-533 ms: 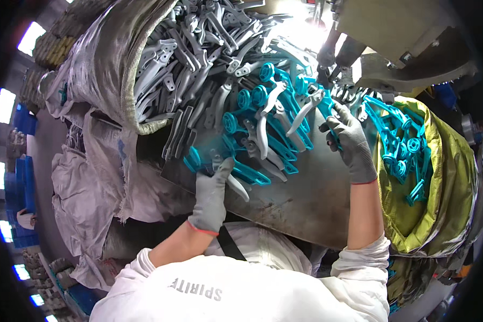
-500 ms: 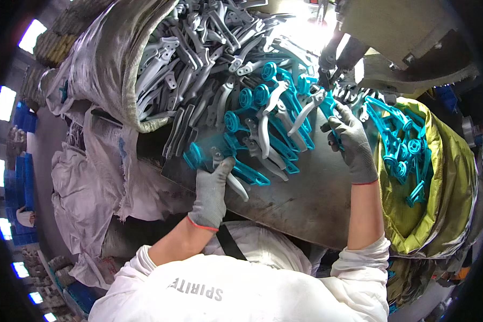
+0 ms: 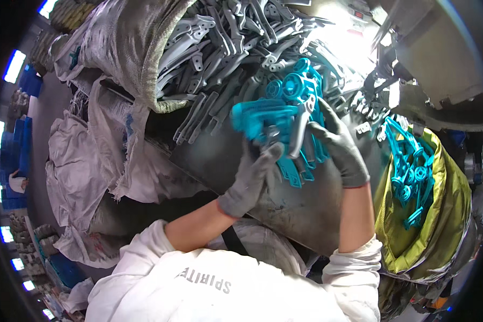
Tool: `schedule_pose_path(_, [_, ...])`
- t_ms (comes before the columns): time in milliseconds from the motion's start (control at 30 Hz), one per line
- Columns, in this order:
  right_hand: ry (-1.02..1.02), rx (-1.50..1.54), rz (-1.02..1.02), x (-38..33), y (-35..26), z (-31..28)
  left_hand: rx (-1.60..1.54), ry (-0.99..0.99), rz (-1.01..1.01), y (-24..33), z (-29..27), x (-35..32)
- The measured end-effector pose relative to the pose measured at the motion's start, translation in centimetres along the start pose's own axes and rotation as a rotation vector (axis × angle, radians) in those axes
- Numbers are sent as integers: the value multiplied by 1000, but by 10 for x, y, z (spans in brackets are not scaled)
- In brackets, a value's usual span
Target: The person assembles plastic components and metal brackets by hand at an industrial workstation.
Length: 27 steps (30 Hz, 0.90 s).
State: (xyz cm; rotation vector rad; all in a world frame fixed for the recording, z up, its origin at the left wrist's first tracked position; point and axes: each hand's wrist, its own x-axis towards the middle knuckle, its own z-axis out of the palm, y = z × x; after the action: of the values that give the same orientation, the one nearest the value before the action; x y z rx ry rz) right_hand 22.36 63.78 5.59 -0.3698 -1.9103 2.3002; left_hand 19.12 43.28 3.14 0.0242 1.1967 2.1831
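Both of my hands, in grey knit gloves, are around a bunch of teal plastic parts point(image 3: 292, 104) with round ring ends, long flat arms and grey curved levers. My left hand point(image 3: 252, 180) is closed on the near left side of the bunch, its fingertips partly hidden and blurred. On the right side, my right hand point(image 3: 342, 147) presses against the bunch with thumb and fingers around its edge. One grey lever point(image 3: 301, 126) stands out at the front of the bunch. Beneath the hands is a dark metal tabletop point(image 3: 316, 204).
A heap of grey levers point(image 3: 220, 53) spills from a woven sack point(image 3: 118, 48) at the far left. On the right, an olive-yellow sack point(image 3: 440, 198) holds more teal parts point(image 3: 413, 174). A machine point(image 3: 434, 59) with a bright light overhangs the far right of the table.
The teal parts that lay spread over the table are now bunched together between my hands. My left hand has moved right and inward. The view has shifted slightly.
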Motion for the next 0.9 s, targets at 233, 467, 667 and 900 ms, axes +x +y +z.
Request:
schedule_pose_path(233, [203,322,94,-33,24,15,74,-117,69,1,20,12])
schedule_pose_path(467, [132,196,-27,-57,-21,95,755,-101,488,26,-25,-58])
schedule_pose_path(667, [-429,826,504,-9,-2,222,-273,101,65,95,-111,-139])
schedule_pose_path(900, [-890,161,290,72,66,378,-75,477,309,182,-261,-121])
